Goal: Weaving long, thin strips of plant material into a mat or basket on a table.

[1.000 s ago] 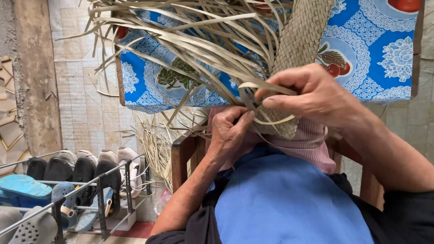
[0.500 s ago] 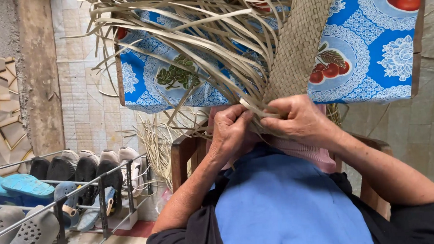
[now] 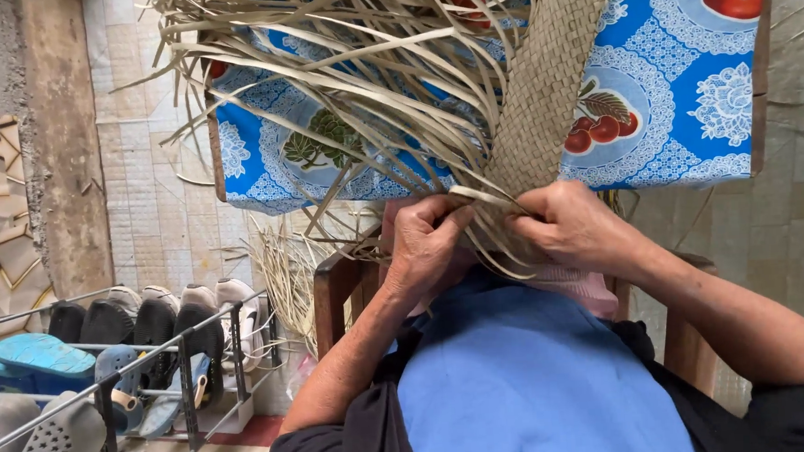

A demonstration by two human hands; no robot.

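Below the blue tablecloth (image 3: pixel 689 110), at its near edge, both hands are seen working a woven strip (image 3: pixel 546 81) of dried leaf. The strip is laid flat over the cloth and runs from the far edge of the cloth down to the hands. Its plaited end is met by the hands just below the cloth's near edge.

Left hand (image 3: pixel 426 243): fingers curled and closed, pinching loose leaf strands (image 3: pixel 358 82) at the strip's lower end. Right hand (image 3: pixel 572 226): fingers bent and pressed together, gripping the strip's lower end from the other side. The two hands are held just beside each other, with a single pale strand (image 3: pixel 478 195) passed between them.

The loose strands are fanned out from the strip's left edge and spread over the left half of the cloth, some hanging past its left and near edges. More strands are seen below the cloth, left of the left hand, against a wooden chair frame (image 3: pixel 332 294).

The cloth is printed with fruit and white lace-like rings. A pink garment (image 3: pixel 575 286) and a blue one (image 3: pixel 529 384) are seen below the hands. Well left of the cloth and lower, a metal shoe rack (image 3: pixel 191 393) is noted, loaded with sandals and clogs. A tiled wall (image 3: pixel 143 175) stands left of the cloth.
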